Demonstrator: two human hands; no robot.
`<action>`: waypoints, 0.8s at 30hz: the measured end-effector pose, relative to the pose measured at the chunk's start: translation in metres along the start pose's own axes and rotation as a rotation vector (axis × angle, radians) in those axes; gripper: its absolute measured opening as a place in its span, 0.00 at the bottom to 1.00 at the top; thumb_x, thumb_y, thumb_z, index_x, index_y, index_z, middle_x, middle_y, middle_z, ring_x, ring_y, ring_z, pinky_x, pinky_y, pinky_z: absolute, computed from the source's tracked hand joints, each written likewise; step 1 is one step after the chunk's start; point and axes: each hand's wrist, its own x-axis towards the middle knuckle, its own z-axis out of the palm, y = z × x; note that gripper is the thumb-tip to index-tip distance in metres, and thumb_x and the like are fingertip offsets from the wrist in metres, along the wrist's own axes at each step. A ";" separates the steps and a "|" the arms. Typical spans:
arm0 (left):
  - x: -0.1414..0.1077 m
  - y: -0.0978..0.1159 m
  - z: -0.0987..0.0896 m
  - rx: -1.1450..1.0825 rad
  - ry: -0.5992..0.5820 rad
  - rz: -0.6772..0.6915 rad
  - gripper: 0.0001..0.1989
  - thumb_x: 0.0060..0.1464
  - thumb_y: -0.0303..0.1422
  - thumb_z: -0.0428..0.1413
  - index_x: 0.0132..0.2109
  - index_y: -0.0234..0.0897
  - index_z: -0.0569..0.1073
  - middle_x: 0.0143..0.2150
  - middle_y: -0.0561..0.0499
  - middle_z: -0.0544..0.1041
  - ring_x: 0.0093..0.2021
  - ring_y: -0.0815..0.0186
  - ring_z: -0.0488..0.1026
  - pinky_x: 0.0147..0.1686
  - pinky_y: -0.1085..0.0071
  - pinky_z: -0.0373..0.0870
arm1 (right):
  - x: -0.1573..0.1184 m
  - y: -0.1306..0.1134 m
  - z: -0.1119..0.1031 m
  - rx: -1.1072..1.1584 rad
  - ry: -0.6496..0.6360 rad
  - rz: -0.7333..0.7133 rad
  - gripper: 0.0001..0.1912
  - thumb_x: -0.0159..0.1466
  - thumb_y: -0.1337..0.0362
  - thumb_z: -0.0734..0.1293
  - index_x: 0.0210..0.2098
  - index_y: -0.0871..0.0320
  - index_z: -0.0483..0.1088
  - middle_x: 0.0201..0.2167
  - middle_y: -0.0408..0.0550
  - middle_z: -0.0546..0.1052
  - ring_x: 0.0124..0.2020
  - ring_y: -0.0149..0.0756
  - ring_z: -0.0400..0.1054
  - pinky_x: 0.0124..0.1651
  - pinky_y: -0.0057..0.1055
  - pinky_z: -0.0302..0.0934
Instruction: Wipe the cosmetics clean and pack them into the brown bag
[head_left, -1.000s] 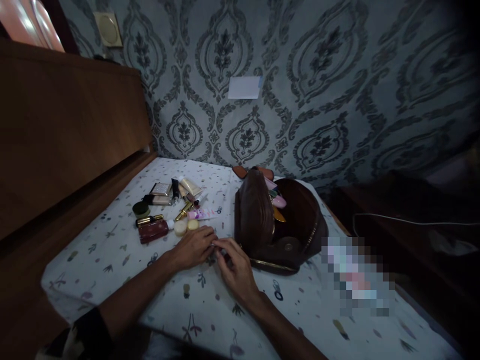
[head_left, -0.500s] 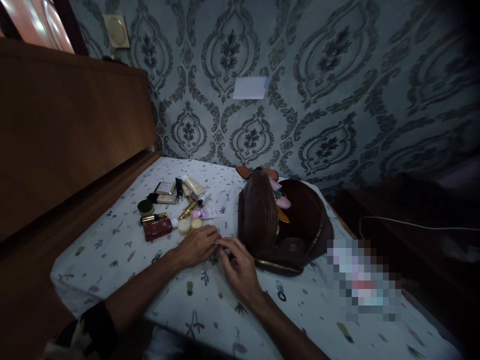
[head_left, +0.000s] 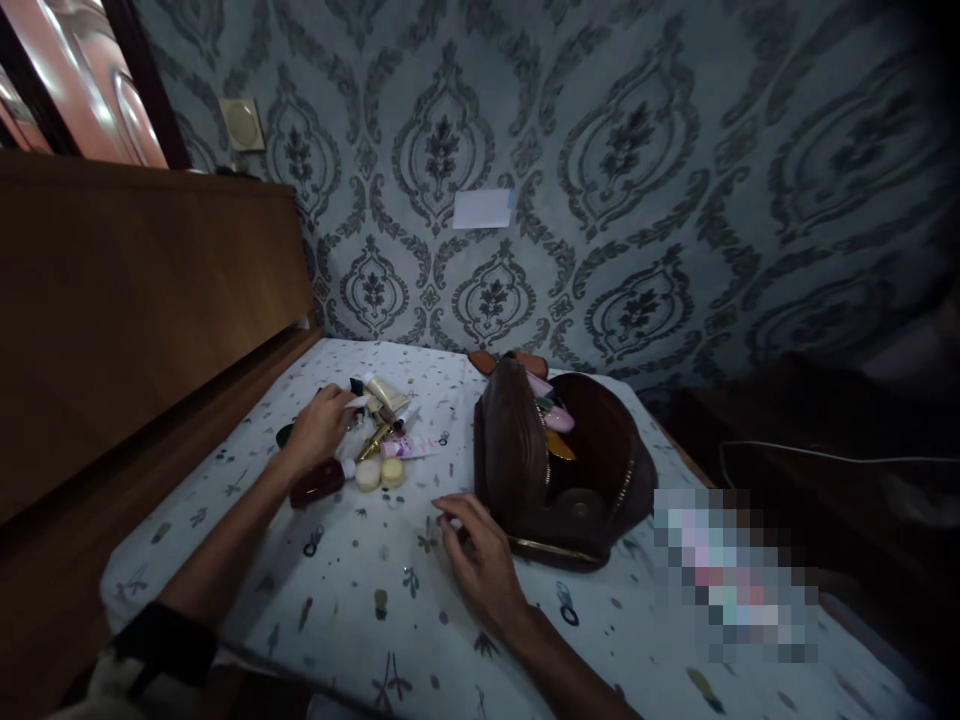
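My left hand is over the cosmetics on the bed, its fingers closed round a small, slim white item too small to name. It hides part of the pile. Beside it lie a dark red bottle, a gold tube, a pink and white squeeze tube, a beige tube and two small round jars. Holding nothing, my right hand hovers or rests at the near left of a brown handbag, fingers loosely curled with thumb and forefinger apart.
The handbag gapes wide, with pink, green and yellow things inside. A patterned sheet covers the surface. A wooden board borders the left, a papered wall the back. A blurred patch lies at right.
My left hand has moved away from my right, leftward and back onto the cosmetics, with a small white item in its fingers. My right hand has stayed by the handbag, its pinch loosened.
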 end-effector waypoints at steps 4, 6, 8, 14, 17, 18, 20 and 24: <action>0.008 -0.026 0.005 0.165 -0.250 -0.046 0.18 0.59 0.28 0.50 0.56 0.36 0.70 0.54 0.39 0.69 0.56 0.52 0.66 0.48 0.59 0.70 | 0.000 -0.001 -0.001 0.003 -0.008 -0.011 0.13 0.64 0.74 0.61 0.42 0.55 0.73 0.37 0.49 0.76 0.40 0.37 0.74 0.42 0.30 0.69; 0.008 -0.031 0.012 0.184 -0.271 -0.041 0.21 0.57 0.26 0.49 0.58 0.36 0.69 0.56 0.37 0.68 0.58 0.50 0.64 0.47 0.59 0.70 | 0.000 -0.001 -0.001 0.003 -0.020 -0.011 0.12 0.64 0.74 0.61 0.41 0.55 0.73 0.37 0.49 0.76 0.40 0.37 0.74 0.42 0.31 0.69; 0.011 -0.033 0.017 0.196 -0.285 -0.036 0.23 0.57 0.25 0.48 0.60 0.36 0.68 0.57 0.36 0.66 0.59 0.48 0.62 0.48 0.57 0.70 | 0.000 0.000 0.000 0.005 -0.033 -0.006 0.12 0.64 0.73 0.61 0.41 0.55 0.73 0.37 0.49 0.76 0.40 0.37 0.74 0.43 0.32 0.69; 0.032 -0.039 0.019 0.135 -0.329 -0.011 0.24 0.49 0.24 0.54 0.55 0.37 0.72 0.55 0.38 0.69 0.58 0.48 0.65 0.51 0.57 0.68 | -0.001 0.000 0.003 0.016 -0.061 -0.011 0.12 0.64 0.74 0.60 0.39 0.57 0.73 0.36 0.50 0.76 0.38 0.37 0.73 0.40 0.31 0.68; 0.032 -0.042 0.017 0.057 -0.298 0.005 0.21 0.46 0.23 0.55 0.49 0.38 0.73 0.53 0.41 0.72 0.57 0.50 0.66 0.51 0.59 0.67 | -0.002 0.001 0.002 0.022 -0.060 -0.016 0.11 0.64 0.74 0.61 0.39 0.58 0.73 0.35 0.50 0.75 0.38 0.37 0.73 0.40 0.31 0.68; 0.030 -0.043 0.016 0.026 -0.272 0.003 0.20 0.45 0.24 0.56 0.49 0.39 0.72 0.53 0.42 0.72 0.58 0.51 0.66 0.51 0.59 0.67 | -0.002 0.001 0.002 0.022 -0.064 -0.015 0.11 0.64 0.74 0.61 0.39 0.58 0.73 0.35 0.49 0.75 0.37 0.36 0.72 0.40 0.31 0.68; 0.026 -0.045 0.013 -0.044 -0.202 -0.017 0.19 0.47 0.27 0.57 0.49 0.39 0.71 0.53 0.42 0.73 0.57 0.50 0.66 0.52 0.58 0.66 | -0.002 0.002 0.002 0.019 -0.077 -0.007 0.11 0.64 0.74 0.61 0.40 0.58 0.73 0.36 0.50 0.75 0.38 0.36 0.72 0.39 0.30 0.67; 0.020 -0.047 0.000 -0.230 -0.013 -0.108 0.20 0.52 0.39 0.56 0.50 0.37 0.67 0.46 0.44 0.75 0.49 0.52 0.71 0.47 0.58 0.69 | -0.003 0.004 0.003 0.040 -0.083 0.000 0.11 0.65 0.73 0.60 0.40 0.58 0.73 0.35 0.49 0.75 0.37 0.36 0.71 0.38 0.30 0.66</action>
